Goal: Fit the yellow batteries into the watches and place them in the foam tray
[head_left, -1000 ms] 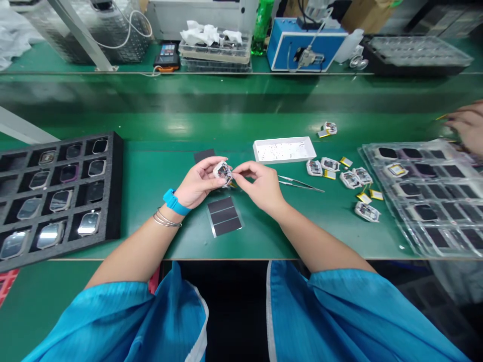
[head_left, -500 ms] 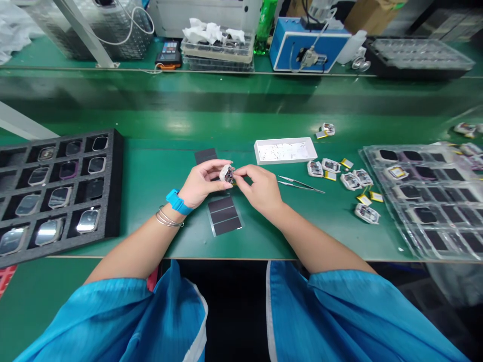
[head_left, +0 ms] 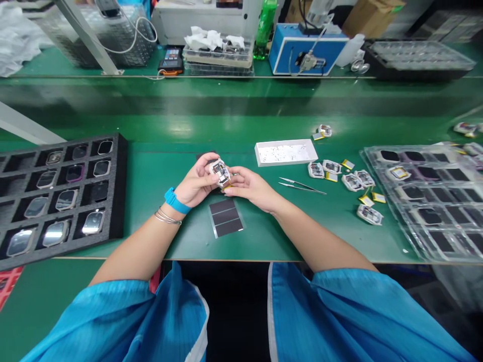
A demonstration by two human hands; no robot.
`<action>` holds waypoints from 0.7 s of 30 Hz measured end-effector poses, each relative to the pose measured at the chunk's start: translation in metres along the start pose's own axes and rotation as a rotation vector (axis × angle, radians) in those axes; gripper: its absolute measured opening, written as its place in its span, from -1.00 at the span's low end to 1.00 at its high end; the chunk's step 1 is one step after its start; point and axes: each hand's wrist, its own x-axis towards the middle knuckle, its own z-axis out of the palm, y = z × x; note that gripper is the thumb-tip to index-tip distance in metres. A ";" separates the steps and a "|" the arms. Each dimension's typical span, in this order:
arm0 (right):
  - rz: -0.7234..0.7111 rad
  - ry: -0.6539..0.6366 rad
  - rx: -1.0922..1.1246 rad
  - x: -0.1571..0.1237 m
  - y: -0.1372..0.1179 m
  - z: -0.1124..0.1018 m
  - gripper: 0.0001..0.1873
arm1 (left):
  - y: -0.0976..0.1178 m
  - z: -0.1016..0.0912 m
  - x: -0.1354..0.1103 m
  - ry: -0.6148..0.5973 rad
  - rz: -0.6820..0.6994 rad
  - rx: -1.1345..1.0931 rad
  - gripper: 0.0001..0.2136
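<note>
My left hand (head_left: 196, 182) grips a small white watch body (head_left: 220, 171) with its circuit board facing up, held above the green bench mat. My right hand (head_left: 249, 185) meets it from the right, fingers curled and pinching at the body's lower right edge, where a small yellow part (head_left: 227, 185) shows. A sheet of dark adhesive strips (head_left: 226, 217) lies just below the hands. Thin tweezers (head_left: 302, 185) rest on the mat right of my right hand.
A black foam tray (head_left: 116, 201) of watch screens sits at the left. A white shallow box (head_left: 285, 151) lies behind the hands. Several loose watch bodies and yellow batteries (head_left: 354, 181) lie to the right, beside clear plastic trays (head_left: 426, 201). Machines stand beyond the conveyor.
The watch body turned so its board faces up, and my right hand dropped lower with fingers under its edge. A co-worker's hand at the far right has gone from view.
</note>
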 end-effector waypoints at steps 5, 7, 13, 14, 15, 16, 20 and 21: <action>0.167 -0.014 0.032 -0.003 -0.009 -0.005 -0.55 | 0.003 -0.002 0.001 0.007 0.018 -0.019 -0.40; 0.159 0.011 0.024 -0.004 -0.014 -0.009 -0.52 | 0.004 -0.003 0.002 0.014 0.017 -0.010 -0.41; -0.058 0.221 -0.084 -0.005 -0.018 -0.013 -0.44 | 0.005 -0.002 0.002 0.008 -0.009 -0.013 -0.43; -0.122 0.258 -0.112 -0.005 -0.017 -0.012 -0.47 | 0.005 -0.001 0.001 0.000 -0.017 -0.020 -0.44; -0.185 0.282 -0.134 -0.006 -0.017 -0.011 -0.51 | 0.005 0.001 0.000 -0.011 -0.026 -0.024 -0.45; -0.245 0.294 -0.151 -0.006 -0.017 -0.009 -0.54 | 0.005 0.002 0.000 -0.027 -0.035 -0.024 -0.46; -0.422 0.287 -0.227 -0.011 -0.019 0.000 -0.66 | 0.003 0.007 -0.002 -0.101 -0.067 -0.006 -0.50; -0.447 0.283 -0.255 -0.012 -0.019 0.002 -0.68 | 0.002 0.008 -0.002 -0.113 -0.077 -0.003 -0.50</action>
